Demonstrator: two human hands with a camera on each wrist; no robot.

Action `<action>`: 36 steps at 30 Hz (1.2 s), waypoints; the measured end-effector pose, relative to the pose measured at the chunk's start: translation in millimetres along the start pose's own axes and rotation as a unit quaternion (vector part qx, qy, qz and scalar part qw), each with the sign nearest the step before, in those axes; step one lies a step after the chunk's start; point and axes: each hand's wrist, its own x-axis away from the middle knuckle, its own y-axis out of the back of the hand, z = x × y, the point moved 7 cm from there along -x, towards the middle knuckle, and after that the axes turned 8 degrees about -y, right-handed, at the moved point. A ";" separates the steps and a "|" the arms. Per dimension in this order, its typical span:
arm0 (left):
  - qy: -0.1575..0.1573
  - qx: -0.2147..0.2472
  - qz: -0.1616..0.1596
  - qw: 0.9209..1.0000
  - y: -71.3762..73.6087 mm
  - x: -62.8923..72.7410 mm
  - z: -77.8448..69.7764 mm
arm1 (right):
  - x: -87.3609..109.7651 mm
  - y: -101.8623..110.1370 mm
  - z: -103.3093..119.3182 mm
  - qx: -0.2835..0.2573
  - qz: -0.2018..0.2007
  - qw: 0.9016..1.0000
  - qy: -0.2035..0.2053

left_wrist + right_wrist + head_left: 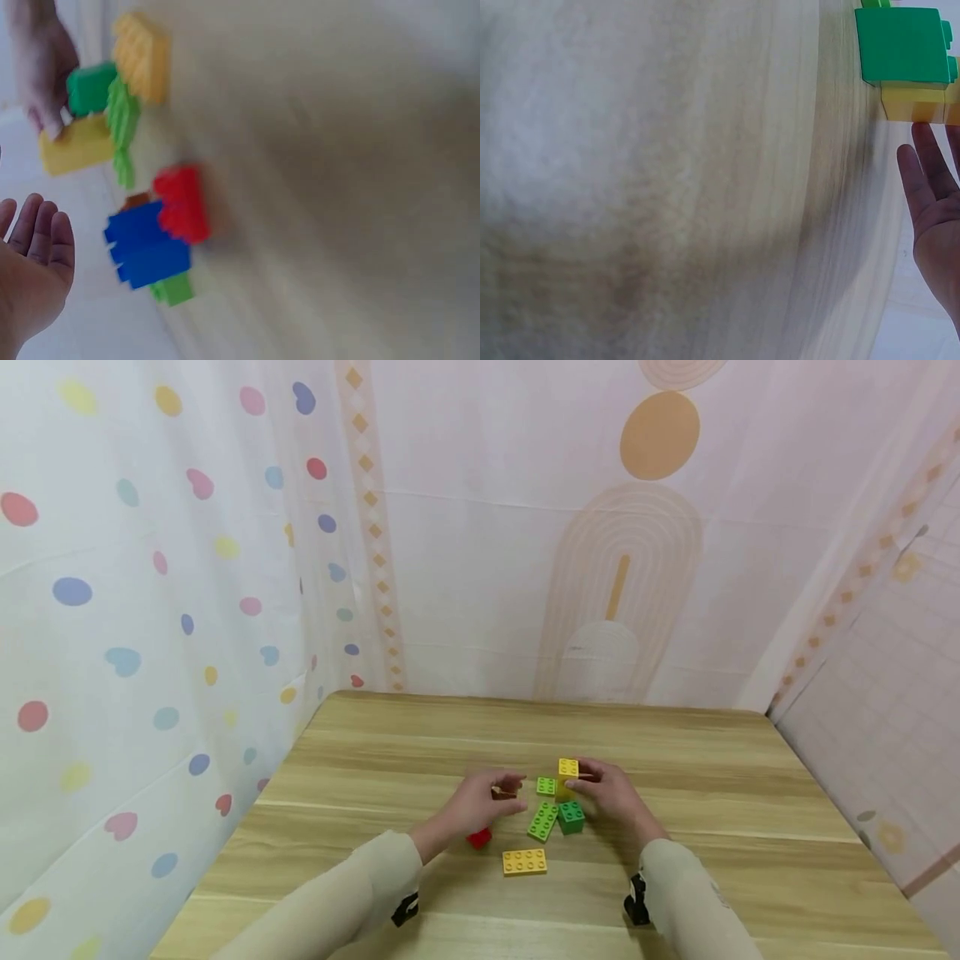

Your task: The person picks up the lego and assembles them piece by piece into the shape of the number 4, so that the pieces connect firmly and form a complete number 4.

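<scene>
My right hand [617, 792] pinches a tall yellow stack of toy bricks [567, 768], thumb on one side and fingers on the other. Beside it on the table sit a green brick [572, 817], a small lime brick [546, 786] and a longer lime brick [543, 822]. My left hand [474, 803] hovers with fingers parted and nothing between them. Near it, the left wrist view shows a blue brick cluster [150, 247], a red brick [182, 204], a bit of brown brick [136, 200] and a lime brick [176, 289]; my hand mostly hides these in the head view.
A flat yellow-orange brick [524, 862] lies nearer to me, in front of the lime bricks. All of this stands on a wood-grain table [697, 893]. Patterned curtains [480, 568] hang behind the table and at its sides.
</scene>
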 end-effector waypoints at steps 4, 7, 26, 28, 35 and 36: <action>0.001 -0.010 0.002 1.000 -8.1 14.3 6.0 | 1.0 0.3 0.6 -0.003 0.003 1.000 0.004; 0.016 -0.002 0.001 1.000 -12.6 22.4 13.5 | 2.1 0.1 1.0 -0.014 0.006 1.000 0.000; 0.054 0.041 0.021 0.997 -38.4 50.3 26.1 | 1.9 -2.3 -1.6 -0.033 0.013 0.999 -0.015; 0.048 0.036 0.020 0.998 -39.0 51.5 24.2 | 1.5 -2.5 -2.4 -0.031 0.013 0.999 -0.017; 0.044 0.013 0.024 0.999 -44.6 55.8 21.3 | 0.9 -2.8 -3.2 -0.036 0.018 0.999 -0.014; 0.044 0.011 0.022 0.999 -44.6 56.1 21.6 | 0.8 -2.9 -3.3 -0.037 0.018 0.999 -0.014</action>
